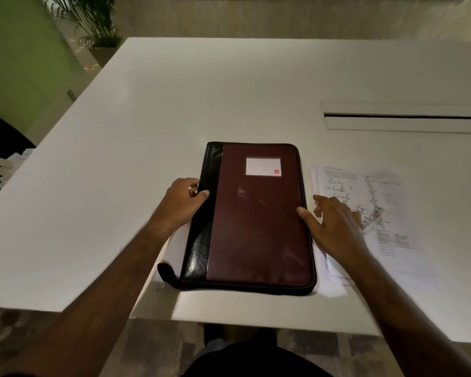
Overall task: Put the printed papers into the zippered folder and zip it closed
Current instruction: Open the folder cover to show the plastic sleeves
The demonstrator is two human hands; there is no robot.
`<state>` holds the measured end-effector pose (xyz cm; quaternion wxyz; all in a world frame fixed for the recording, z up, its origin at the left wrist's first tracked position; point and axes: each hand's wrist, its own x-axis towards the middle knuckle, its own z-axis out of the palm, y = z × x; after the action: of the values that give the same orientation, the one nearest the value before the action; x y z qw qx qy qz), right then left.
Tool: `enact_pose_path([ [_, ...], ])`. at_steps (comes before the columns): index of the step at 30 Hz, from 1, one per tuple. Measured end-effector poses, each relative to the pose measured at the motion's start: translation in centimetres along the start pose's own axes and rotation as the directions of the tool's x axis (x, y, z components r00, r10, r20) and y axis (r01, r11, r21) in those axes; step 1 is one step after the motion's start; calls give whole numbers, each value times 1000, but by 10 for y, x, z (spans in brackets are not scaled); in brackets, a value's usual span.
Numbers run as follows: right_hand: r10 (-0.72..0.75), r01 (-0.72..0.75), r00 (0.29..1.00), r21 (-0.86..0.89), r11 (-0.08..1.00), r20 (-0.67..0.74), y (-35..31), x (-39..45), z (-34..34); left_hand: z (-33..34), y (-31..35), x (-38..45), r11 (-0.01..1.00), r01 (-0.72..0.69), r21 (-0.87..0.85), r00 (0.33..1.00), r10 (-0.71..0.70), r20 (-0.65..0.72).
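Observation:
A maroon zippered folder [256, 219] with a black spine and a white label lies closed and flat on the white table [174, 104], near its front edge. My left hand [184, 202] grips the folder's black spine edge, thumb on top. My right hand [335, 224] rests at the folder's right edge, thumb touching the cover and fingers spread over the printed papers [386, 213]. The papers lie in a loose pile right of the folder, and some sheets stick out under it. A black zipper tab [167, 272] pokes out at the folder's near left corner.
A slot with a raised white flap [405, 118] is set in the table at the back right. A potted plant [98, 20] stands beyond the far left corner by a green wall. A dark chair [0, 148] is at the left.

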<state>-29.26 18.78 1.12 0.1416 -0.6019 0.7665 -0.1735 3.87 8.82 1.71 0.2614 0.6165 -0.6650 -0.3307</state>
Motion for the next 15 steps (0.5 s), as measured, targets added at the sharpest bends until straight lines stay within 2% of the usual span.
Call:
enact_pose_path([
  [4,54,-55,997,31,998,49,-11,16,0,-4,1,19,1000,-11,-15,1000,12,21],
  [8,100,-113,991,144,983,94,-20,19,1,-7,-2,25,998,11,-65,999,-8,52],
  [15,151,-141,988,517,844,23,-42,11,-24,-14,-6,29,996,6,-90,997,1,74],
])
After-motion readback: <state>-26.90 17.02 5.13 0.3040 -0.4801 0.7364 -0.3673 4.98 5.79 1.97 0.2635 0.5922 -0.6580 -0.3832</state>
